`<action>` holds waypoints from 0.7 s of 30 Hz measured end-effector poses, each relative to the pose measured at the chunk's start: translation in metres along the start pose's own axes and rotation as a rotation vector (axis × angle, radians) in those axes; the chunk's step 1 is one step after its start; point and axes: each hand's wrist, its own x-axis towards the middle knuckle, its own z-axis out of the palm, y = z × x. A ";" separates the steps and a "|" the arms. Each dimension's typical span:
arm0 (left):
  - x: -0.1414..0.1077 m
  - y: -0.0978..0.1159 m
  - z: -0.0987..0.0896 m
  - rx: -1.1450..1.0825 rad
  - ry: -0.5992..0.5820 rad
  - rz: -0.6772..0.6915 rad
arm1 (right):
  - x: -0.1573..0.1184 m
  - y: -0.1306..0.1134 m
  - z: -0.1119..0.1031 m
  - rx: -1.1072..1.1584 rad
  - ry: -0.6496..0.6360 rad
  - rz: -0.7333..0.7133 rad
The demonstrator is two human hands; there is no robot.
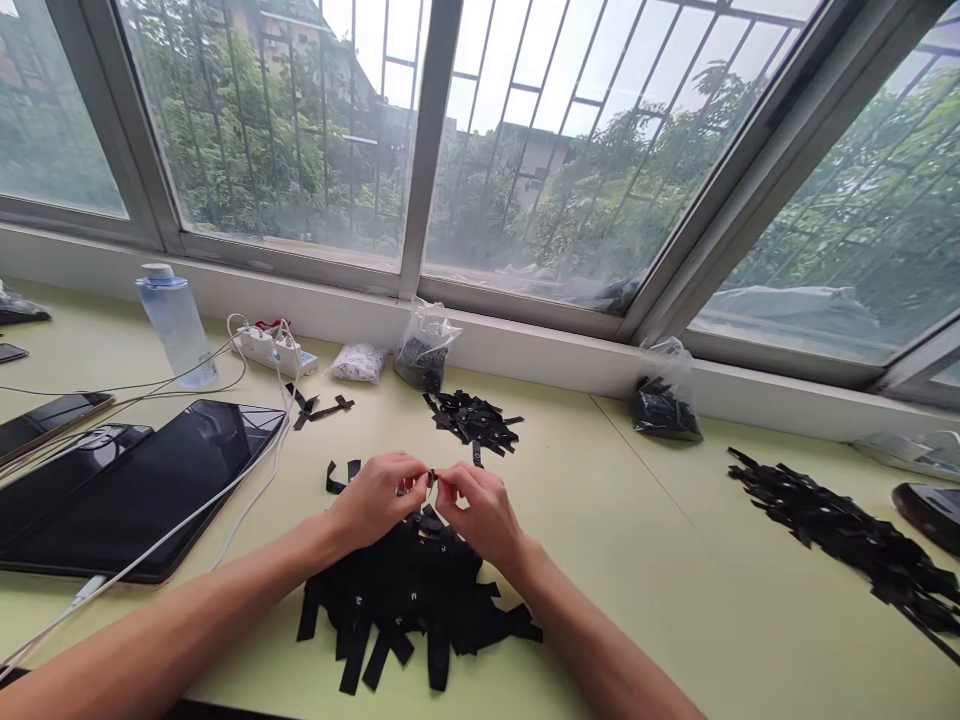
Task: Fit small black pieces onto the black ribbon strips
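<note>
My left hand [382, 497] and my right hand [484, 510] meet above the table, fingertips pinched together. Between them is a small black fabric strap [431, 478], mostly covered by the fingers. Directly below my wrists lies a large heap of black fabric straps [412, 595], some with small white letter marks such as "M". A smaller pile of black straps with small shiny spots [474, 420] sits just beyond my hands. One curled black strap [334, 478] rests left of my left hand.
Left: tablet [202, 480], phones, white cables, water bottle [176, 325] and power strip [274, 350]. Along the sill: a white packet [358, 363], a clear bag of dark pieces [424, 345] and a bag of black items [666, 400]. Right: a long row of black straps [847, 530].
</note>
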 end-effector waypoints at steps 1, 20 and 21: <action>0.001 -0.004 -0.001 0.041 0.009 0.013 | -0.001 0.003 0.000 -0.023 -0.008 0.008; 0.018 -0.051 -0.005 0.374 -0.037 -0.017 | 0.001 0.047 -0.017 -0.308 -0.337 0.102; 0.017 -0.052 -0.005 0.357 -0.038 -0.009 | 0.002 0.044 -0.017 -0.282 -0.316 0.111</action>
